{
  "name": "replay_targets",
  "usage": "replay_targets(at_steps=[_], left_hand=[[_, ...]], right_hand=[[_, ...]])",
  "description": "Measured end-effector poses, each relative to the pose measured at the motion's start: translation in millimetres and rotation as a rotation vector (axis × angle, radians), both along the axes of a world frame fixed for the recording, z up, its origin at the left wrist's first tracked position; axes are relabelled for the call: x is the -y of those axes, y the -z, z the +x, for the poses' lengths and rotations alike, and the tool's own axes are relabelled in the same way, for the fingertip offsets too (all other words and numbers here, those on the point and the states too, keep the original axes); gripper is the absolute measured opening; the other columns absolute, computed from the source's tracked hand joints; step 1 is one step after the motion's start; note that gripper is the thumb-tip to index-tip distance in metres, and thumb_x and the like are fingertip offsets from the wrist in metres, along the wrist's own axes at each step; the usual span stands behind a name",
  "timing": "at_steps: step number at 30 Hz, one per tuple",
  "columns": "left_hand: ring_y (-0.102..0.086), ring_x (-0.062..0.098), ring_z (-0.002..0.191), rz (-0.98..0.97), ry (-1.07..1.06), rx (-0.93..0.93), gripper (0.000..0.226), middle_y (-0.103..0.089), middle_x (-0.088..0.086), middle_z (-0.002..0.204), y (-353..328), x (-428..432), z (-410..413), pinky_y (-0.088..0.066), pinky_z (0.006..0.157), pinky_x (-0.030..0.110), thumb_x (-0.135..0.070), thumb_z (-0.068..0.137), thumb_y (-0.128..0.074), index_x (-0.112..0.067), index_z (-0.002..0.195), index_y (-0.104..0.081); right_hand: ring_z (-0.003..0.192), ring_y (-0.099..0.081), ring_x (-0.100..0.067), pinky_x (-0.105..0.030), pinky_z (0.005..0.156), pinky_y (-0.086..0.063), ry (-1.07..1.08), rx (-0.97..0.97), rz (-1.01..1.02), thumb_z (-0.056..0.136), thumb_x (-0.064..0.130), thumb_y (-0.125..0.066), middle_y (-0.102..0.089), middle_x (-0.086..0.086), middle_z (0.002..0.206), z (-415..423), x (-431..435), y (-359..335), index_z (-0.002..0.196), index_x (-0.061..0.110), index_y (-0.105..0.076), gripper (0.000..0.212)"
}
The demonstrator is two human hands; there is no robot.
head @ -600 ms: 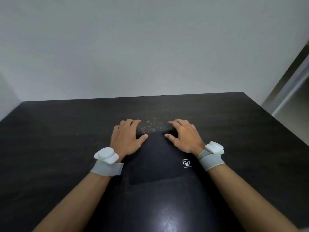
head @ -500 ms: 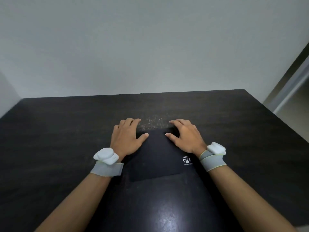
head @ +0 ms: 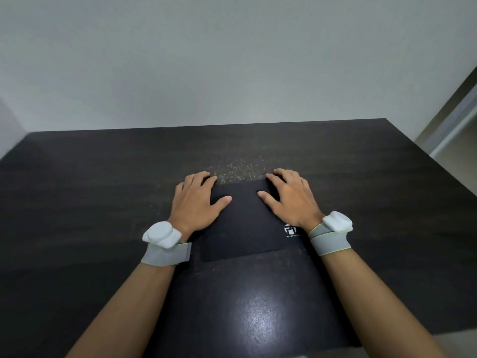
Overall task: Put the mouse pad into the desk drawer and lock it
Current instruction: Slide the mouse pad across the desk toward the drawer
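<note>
Both hands have slid away from the body along the mouse pad since the earlier frames, and the head camera has tipped so that more of the near desk shows.

Largest first: the dark desk (head: 77, 215) fills the lower view, with a pale wall (head: 232, 60) behind its far edge. No drawer is in sight; it presumably lies under the desk's near edge, out of view. The black mouse pad (head: 245, 228) lies flat on the desk near its middle, a white logo (head: 291, 229) at its near right corner. The left hand (head: 196, 200) rests palm down on the pad's far left corner, fingers spread and flat, gripping nothing. The right hand (head: 291, 196) mirrors it on the far right corner, likewise spread and unclenched. Each wrist wears a grey band with a white sensor.

By my judgement the pick-up is only starting. Next the fingertips must curl under the pad's far edge to lift it off the desk, then the drawer must be found and opened.
</note>
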State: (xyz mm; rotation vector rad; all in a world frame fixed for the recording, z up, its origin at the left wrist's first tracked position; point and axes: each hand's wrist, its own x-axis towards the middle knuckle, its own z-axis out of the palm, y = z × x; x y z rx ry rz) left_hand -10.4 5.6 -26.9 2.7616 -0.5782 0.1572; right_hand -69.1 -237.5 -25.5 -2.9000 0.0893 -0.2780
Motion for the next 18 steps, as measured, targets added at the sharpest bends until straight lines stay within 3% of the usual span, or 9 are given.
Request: replay_targets(at_steps=[6, 11, 18], left_hand=[[-0.032, 0.020, 0.144, -0.043, 0.028, -0.004, 0.068, -0.043, -0.004, 0.153, 0.6, -5.4, -1.2, -0.026, 0.115, 0.043, -0.065, 0.088, -0.054, -0.025, 0.143, -0.054], [-0.041, 0.020, 0.136, -0.108, 0.022, -0.014, 0.057, -0.050, -0.007, 0.141, -2.0, -3.6, -0.1, -0.030, 0.110, 0.042, -0.063, 0.083, -0.063, -0.025, 0.126, -0.060], [-0.048, 0.017, 0.122, -0.215, -0.003, -0.032, 0.047, -0.054, -0.011, 0.119, -3.5, -3.9, 0.8, -0.029, 0.104, 0.037, -0.061, 0.075, -0.073, -0.030, 0.106, -0.059]], right_hand=[[0.142, -0.041, -0.028, -0.046, 0.117, -0.031, 0.000, 0.017, 0.018, 0.098, 0.057, -0.053, -0.050, -0.008, 0.150, 0.7, -0.6, 1.4, 0.141, 0.019, -0.058, 0.059], [0.141, -0.042, -0.026, -0.044, 0.116, -0.030, -0.005, 0.021, 0.068, 0.096, 0.058, -0.058, -0.052, -0.004, 0.146, 1.5, 1.1, 1.2, 0.134, 0.019, -0.060, 0.054], [0.120, -0.054, -0.023, -0.040, 0.104, -0.038, -0.041, 0.069, 0.210, 0.090, 0.052, -0.070, -0.064, 0.003, 0.116, 0.2, 1.9, -3.9, 0.110, 0.020, -0.059, 0.040]])
